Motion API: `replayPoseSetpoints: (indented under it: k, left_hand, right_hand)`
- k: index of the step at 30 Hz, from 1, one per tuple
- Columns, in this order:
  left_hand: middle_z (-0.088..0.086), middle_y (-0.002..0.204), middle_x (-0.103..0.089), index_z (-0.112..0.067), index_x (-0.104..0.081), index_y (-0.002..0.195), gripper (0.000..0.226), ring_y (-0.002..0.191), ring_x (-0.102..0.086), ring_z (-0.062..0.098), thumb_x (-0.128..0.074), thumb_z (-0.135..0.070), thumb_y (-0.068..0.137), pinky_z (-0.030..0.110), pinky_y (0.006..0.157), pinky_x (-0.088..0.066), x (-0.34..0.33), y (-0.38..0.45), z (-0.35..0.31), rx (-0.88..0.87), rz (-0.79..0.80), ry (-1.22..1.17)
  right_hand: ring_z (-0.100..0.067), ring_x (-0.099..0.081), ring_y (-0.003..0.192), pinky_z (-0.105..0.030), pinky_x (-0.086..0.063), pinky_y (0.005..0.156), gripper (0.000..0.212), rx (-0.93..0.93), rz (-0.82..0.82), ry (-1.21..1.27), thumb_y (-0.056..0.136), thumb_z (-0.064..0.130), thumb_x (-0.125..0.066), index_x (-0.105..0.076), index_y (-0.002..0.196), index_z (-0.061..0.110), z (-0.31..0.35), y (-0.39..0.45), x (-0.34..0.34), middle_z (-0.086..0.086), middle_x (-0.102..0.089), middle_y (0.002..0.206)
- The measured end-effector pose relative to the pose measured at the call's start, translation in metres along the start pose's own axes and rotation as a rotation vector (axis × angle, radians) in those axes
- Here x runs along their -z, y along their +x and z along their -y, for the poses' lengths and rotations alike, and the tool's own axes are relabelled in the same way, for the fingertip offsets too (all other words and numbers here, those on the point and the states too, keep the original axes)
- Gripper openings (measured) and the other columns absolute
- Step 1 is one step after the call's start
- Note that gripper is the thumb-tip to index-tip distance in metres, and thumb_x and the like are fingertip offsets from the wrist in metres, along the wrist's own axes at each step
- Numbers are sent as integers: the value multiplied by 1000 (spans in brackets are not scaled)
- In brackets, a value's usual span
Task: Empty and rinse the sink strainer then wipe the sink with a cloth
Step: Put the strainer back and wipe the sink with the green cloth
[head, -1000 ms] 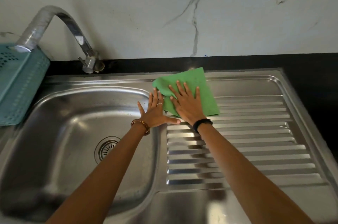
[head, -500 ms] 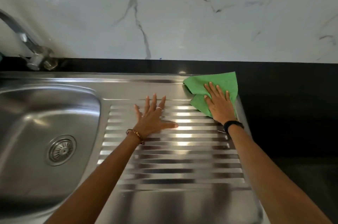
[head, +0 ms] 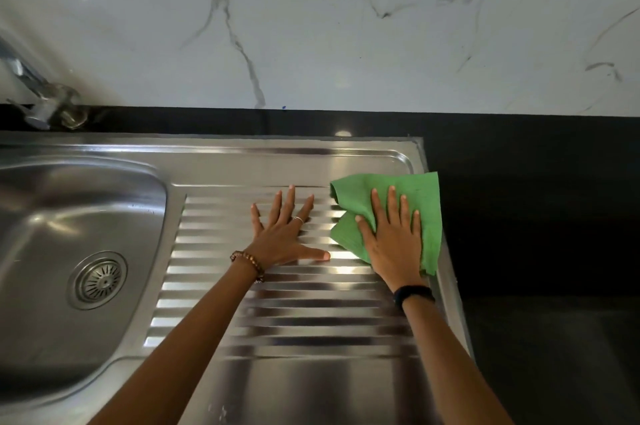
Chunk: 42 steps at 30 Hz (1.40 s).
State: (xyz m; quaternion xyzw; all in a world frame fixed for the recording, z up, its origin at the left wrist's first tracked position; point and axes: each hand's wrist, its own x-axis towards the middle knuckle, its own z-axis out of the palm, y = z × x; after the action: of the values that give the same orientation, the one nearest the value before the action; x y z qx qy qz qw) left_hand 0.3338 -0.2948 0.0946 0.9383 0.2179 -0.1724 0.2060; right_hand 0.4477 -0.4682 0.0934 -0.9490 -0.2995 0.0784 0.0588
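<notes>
A person wipes the ribbed steel drainboard (head: pixel 284 313) beside the sink basin (head: pixel 69 216), the right hand (head: pixel 393 237) pressing a green cloth (head: pixel 424 202) flat with straight fingers at the drainboard's far right corner, the cloth's edge lapping onto the black surface (head: pixel 536 216). The left hand (head: pixel 284 234) rests spread and empty on the ribs just beside the cloth, bracing. With the strainer (head: pixel 98 280) seated in the basin's drain, the task appears to be in its wiping step, and the next stroke likely calls for drawing the cloth along the ribs toward the near edge.
</notes>
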Motion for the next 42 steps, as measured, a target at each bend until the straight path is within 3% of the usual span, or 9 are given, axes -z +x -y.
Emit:
replayPoseSetpoints:
  k: [7,14,19,22,27,31,38,40,42]
  left_hand:
    - [-1,150,34,-43,20,139,110,139,29,24,-54,-77,64,59,104,23,1,2,1,-5,15,-2]
    - [-2,153,26,-41,13,142,109,142,22,23,-54,-76,64,57,106,20,-1,0,3,-15,-39,-41]
    - [-13,143,25,-31,8,145,117,141,19,15,-19,-94,50,51,112,14,-2,-18,34,-26,-149,-65]
    - [-15,143,23,-30,4,146,118,135,21,8,-12,-96,49,48,112,14,-5,-48,60,17,-237,-115]
    - [-2,154,13,-26,-1,147,94,144,11,20,-49,-66,76,51,115,7,-10,-94,90,225,-399,-261]
    - [11,157,10,-23,2,147,102,144,9,27,-54,-65,73,53,114,2,-16,-112,107,399,-412,-370]
    - [10,158,-4,-13,6,147,122,145,-9,26,-72,-56,64,46,117,-19,-13,-119,120,344,-423,-583]
    - [10,158,-3,-12,13,145,126,145,-11,26,-78,-45,64,47,117,-19,-11,-121,122,294,-427,-659]
    - [11,157,5,-10,19,143,129,145,-2,24,-80,-36,65,47,119,-9,-10,-122,123,262,-431,-677]
  right_hand:
    - [-34,-3,146,-44,0,119,64,1,-23,5,97,52,-20,-4,150,20,5,76,10,-17,0,158]
    - [-33,-5,146,-44,-2,119,56,54,-46,12,100,40,-20,-5,149,18,-6,29,0,-17,-4,158]
    - [-32,-8,146,-41,-1,118,58,30,-70,-9,98,42,-15,-8,149,18,-9,-3,-6,-15,-8,158]
    - [-30,-9,146,-42,-4,119,57,9,-75,-8,99,40,-21,-11,149,15,-5,12,-3,-14,-10,158]
    - [-32,-9,145,-46,-5,119,58,-103,-86,-6,99,38,-22,-10,149,8,16,27,1,-15,-8,158]
    - [-31,-6,146,-47,-1,119,61,-7,-54,50,98,40,-22,-10,148,6,80,15,-10,-14,-6,158]
    - [-30,0,146,-46,5,117,63,206,14,35,98,42,-20,-6,148,6,220,17,-35,-13,0,158]
    - [-29,0,146,-47,5,117,63,266,30,34,98,41,-20,-5,148,7,243,22,-37,-13,0,158]
    - [-30,-1,146,-48,4,118,62,339,48,31,98,40,-21,-5,149,8,263,25,-39,-13,0,159]
